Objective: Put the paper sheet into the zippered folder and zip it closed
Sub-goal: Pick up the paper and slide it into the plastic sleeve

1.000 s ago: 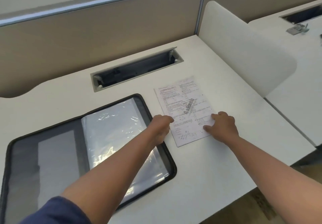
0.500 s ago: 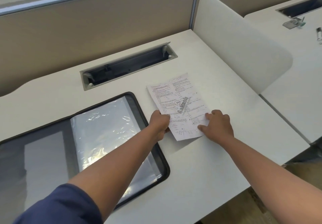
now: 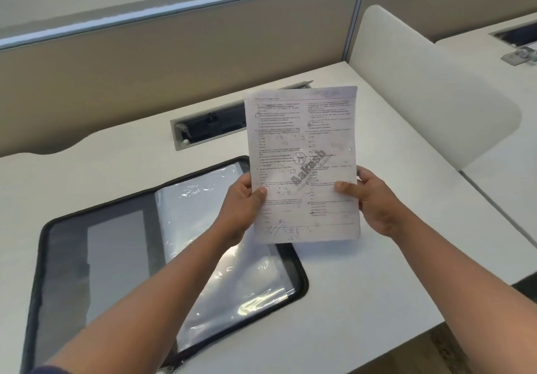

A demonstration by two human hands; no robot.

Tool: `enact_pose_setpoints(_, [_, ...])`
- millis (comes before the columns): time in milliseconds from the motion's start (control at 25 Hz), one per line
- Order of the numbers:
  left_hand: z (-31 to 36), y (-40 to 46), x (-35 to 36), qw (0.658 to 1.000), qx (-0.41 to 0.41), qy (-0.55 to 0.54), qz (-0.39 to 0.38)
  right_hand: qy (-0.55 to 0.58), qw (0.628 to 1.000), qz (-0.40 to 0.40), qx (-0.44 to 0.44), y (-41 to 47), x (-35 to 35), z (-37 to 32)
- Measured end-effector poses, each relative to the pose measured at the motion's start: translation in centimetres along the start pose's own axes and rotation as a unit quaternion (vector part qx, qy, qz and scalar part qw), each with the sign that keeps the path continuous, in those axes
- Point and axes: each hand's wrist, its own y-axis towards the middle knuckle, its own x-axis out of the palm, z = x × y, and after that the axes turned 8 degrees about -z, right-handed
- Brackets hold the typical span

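You have the paper sheet [image 3: 303, 164] lifted off the counter [image 3: 377, 272]: left hand [image 3: 242, 208] pinching its 8 o'clock edge, right hand [image 3: 374, 202] its 4 o'clock edge. The zippered folder [image 3: 122, 251] lies open at your 8 o'clock. Inserting and zipping remain.

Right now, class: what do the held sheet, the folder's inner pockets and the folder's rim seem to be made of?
Sheet: thin matte printed paper, stands flat when held.
Pockets: clear glossy plastic film, wrinkled with bright glare.
Rim: dark, matte, probably fabric or synthetic; stitching faintly shows.
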Motion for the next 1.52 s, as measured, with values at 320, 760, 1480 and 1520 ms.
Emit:
enact_pose_setpoints(320, [3.4, 0.3, 0.1, 0.994, 0.094, 0.042, 0.029, -0.037, 0.988, 0.077, -0.129, -1.0, 2.8, -1.7])
enact_pose_setpoints(760, [1.2, 3.0, 4.6, 0.997, 0.069, -0.008, -0.019, -0.067, 0.978, 0.167, -0.110, -3.6, 0.6, 2.1])
enact_pose_setpoints(1480, [3.0, -2.5, -9.1, 0.994, 0.059, 0.020, 0.092, -0.134, 0.986, -0.016, -0.101, 2.5, 12.3, -2.4])
enact_pose_setpoints(1520, [2.6, -3.1, -10.5, 0.993, 0.054, 0.009, 0.101, -0.146, 0.985, -0.023, -0.092, 3.2, 13.6, -2.3])
